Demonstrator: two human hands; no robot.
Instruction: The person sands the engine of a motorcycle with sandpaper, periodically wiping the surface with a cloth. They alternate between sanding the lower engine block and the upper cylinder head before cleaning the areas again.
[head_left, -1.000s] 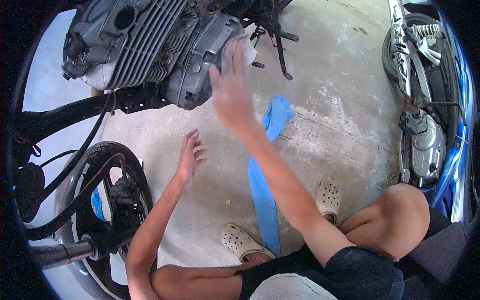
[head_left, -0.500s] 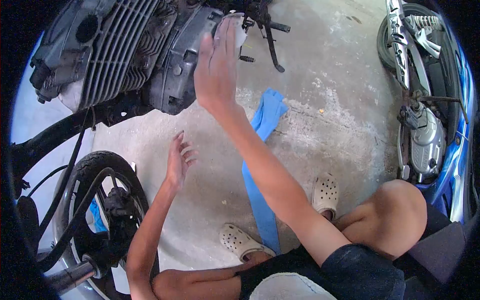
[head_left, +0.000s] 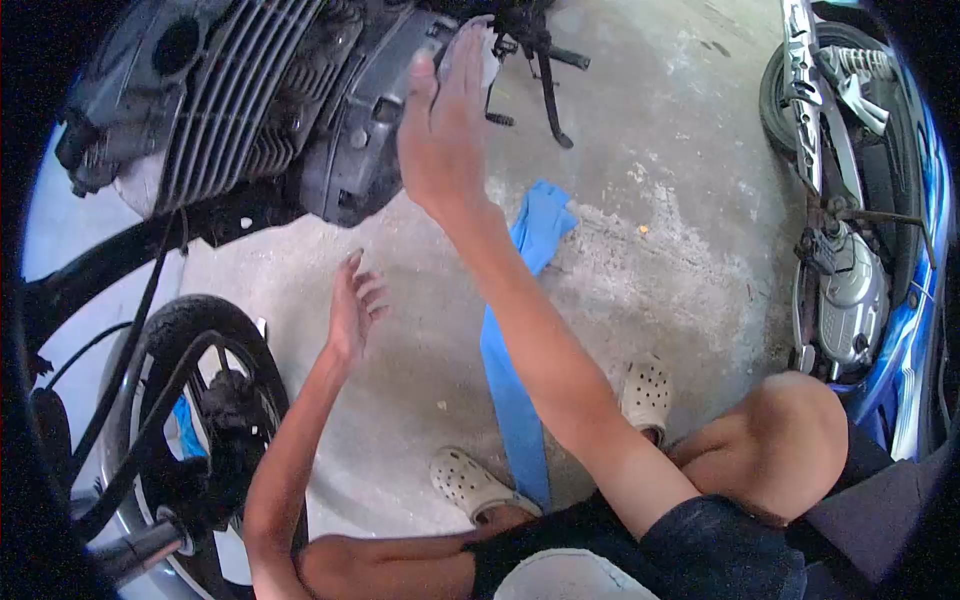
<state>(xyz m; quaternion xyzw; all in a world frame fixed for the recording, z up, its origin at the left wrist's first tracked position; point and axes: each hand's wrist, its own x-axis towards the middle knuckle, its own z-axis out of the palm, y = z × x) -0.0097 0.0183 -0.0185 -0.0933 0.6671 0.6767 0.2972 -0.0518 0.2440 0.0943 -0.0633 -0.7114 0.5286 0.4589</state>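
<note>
In the head view, keeping the right hand [head_left: 445, 145] flat over a white cloth [head_left: 489, 62] at the edge of the big grey engine [head_left: 240, 90], with fingers straight and close together and thumb out wide. Holding the left hand [head_left: 352, 310] up over the floor [head_left: 660, 270], near the black wheel [head_left: 262, 345], with fingers a bit bent and spread. Under the right arm, a long blue cloth [head_left: 515, 400] on the floor.

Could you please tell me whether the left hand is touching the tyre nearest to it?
Apart. The head view shows bare floor between the left hand and that tyre.
</note>
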